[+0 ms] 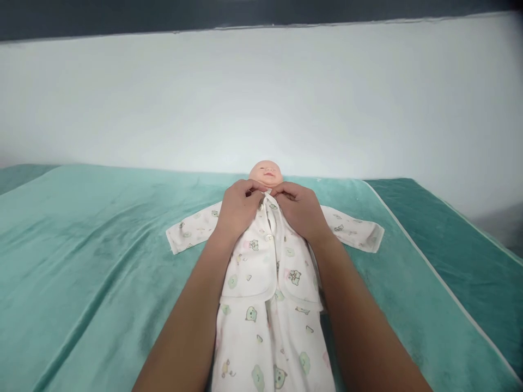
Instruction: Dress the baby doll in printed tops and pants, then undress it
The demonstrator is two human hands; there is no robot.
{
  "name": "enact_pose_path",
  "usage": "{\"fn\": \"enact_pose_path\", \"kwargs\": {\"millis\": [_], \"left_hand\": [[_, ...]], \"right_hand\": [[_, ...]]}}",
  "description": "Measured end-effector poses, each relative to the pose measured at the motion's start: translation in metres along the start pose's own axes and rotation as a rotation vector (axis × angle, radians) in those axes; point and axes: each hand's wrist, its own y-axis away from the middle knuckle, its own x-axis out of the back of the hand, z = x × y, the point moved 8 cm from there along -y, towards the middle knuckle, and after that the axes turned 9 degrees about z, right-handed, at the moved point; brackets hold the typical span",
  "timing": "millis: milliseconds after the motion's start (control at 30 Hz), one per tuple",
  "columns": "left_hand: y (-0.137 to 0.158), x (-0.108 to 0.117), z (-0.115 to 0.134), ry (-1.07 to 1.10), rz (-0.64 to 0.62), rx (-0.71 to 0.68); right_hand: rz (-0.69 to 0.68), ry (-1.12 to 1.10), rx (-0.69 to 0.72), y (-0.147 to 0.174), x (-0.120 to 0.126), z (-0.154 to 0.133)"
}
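A baby doll (266, 171) lies on its back, dressed in a white printed baby jacket (253, 267) and matching trousers (245, 348). Both jacket sleeves are spread out to the sides. At the neckline, my left hand (242, 204) pinches the jacket's left front edge near the collar. Close beside it, my right hand (298, 207) pinches the other front edge, just under the doll's chin. Below my hands the two fronts part toward the hem, and a pale button (269, 238) shows on the left one. My fingertips partly hide the collar.
A light green blanket (102, 245) with some folds lies under the doll. To the right, a darker green cover (457, 245) shows past the blanket's pale edge. Behind the doll's head rises a white wall (261, 98) with a dark band along its top.
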Motion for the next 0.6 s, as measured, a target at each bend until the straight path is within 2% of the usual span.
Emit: {"fn": "enact_pose_path", "kwargs": {"millis": [133, 267, 433, 600], "left_hand": [[0.000, 0.000, 0.000, -0.016, 0.008, -0.016], [-0.001, 0.003, 0.002, -0.020, 0.037, -0.048], [0.004, 0.004, 0.005, -0.026, 0.057, -0.140], [0.016, 0.003, 0.014, -0.195, 0.062, -0.316]], "right_hand": [[-0.004, 0.021, 0.071, 0.000, 0.000, -0.004], [-0.046, 0.067, 0.071, 0.000, 0.000, -0.007], [-0.185, 0.211, 0.008, 0.005, -0.001, -0.016], [-0.371, 0.394, 0.019, 0.016, -0.002, -0.025]]}}
